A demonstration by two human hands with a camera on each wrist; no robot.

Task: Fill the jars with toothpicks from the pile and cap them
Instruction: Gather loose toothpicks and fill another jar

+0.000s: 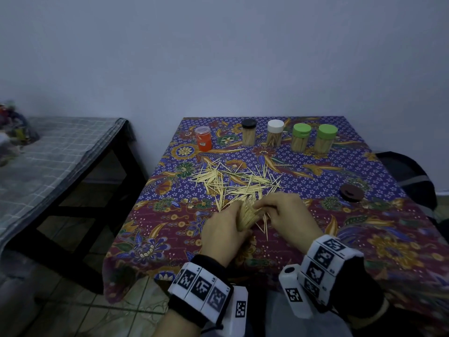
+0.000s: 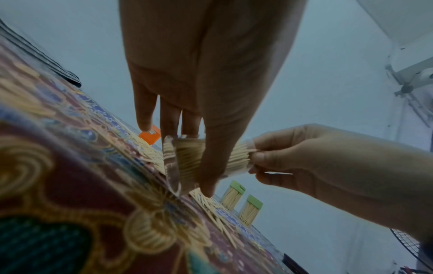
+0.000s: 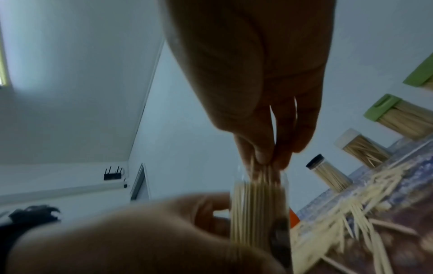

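Here, two hands fill a clear jar with toothpicks.

The left hand (image 1: 222, 231) grips the clear jar (image 1: 246, 216) near the front of the table (image 1: 401, 227); it is packed with toothpicks and tipped over, its open mouth pointing toward the right hand (image 1: 289, 215). The right fingers (image 3: 262, 153) pinch a few toothpicks at that mouth. The loose pile (image 1: 233, 183) lies just behind the hands, mid-table. Along the far edge stand five capped jars: an orange jar (image 1: 203, 138), a black-capped jar (image 1: 248, 132), a white-capped jar (image 1: 275, 133) and two green-capped jars (image 1: 300, 137), full of toothpicks. A dark lid (image 1: 351, 192) lies near the right edge, with bare cloth around it.
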